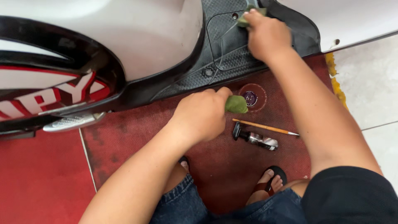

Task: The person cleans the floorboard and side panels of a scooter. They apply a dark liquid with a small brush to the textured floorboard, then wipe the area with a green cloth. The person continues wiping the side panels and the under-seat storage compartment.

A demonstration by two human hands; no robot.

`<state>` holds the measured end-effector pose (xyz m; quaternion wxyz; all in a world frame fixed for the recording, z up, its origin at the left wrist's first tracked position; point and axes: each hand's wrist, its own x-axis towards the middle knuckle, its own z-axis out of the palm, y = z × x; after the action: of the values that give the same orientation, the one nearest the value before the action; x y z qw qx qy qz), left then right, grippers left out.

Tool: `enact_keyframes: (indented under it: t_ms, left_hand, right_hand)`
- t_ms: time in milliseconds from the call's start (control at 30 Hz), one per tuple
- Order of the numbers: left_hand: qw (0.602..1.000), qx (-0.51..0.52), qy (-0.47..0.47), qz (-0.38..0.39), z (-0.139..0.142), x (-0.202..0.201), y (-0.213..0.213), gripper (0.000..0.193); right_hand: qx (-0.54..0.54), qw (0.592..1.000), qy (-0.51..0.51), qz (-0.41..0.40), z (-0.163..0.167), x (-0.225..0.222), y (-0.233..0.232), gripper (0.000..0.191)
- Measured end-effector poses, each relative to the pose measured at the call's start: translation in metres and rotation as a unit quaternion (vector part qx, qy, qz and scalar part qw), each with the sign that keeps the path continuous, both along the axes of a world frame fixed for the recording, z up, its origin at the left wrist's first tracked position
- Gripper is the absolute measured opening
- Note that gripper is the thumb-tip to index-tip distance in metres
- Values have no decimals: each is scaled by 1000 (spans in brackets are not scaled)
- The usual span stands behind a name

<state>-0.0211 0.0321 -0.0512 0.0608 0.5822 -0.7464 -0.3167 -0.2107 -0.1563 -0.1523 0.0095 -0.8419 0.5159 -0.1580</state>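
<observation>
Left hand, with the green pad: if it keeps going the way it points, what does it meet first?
Probably the small round tin on the red mat, just beyond the green pad in the left hand; height above it unclear.

My right hand (267, 35) covers most of its green cloth (248, 16). The scooter (124, 37) runs off the top and left edges. My knees hide the mat's (232, 166) near edge.

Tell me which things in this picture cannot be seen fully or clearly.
- Green cloth, head view: mostly covered by the right hand.
- Second green cloth: partly inside the left hand.
- Scooter: cut off by the top and left edges.
- Small round tin: contents too small to tell.
- Dark tube: label blurred.
</observation>
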Motion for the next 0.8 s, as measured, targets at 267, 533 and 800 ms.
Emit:
enact_keyframes:
  t_ms: [267, 533, 800]
  left_hand:
    - [999, 8, -43, 13, -3, -26, 1, 41]
    - [992, 29, -114, 38, 10, -40, 5, 41]
    - [991, 52, -125, 9, 41, -91, 46, 38]
  right_hand:
    - [51, 998, 30, 25, 5, 4, -3, 30]
    - [16, 998, 5, 68, -23, 5, 4, 40]
    - [-18, 998, 24, 60, -9, -1, -14, 28]
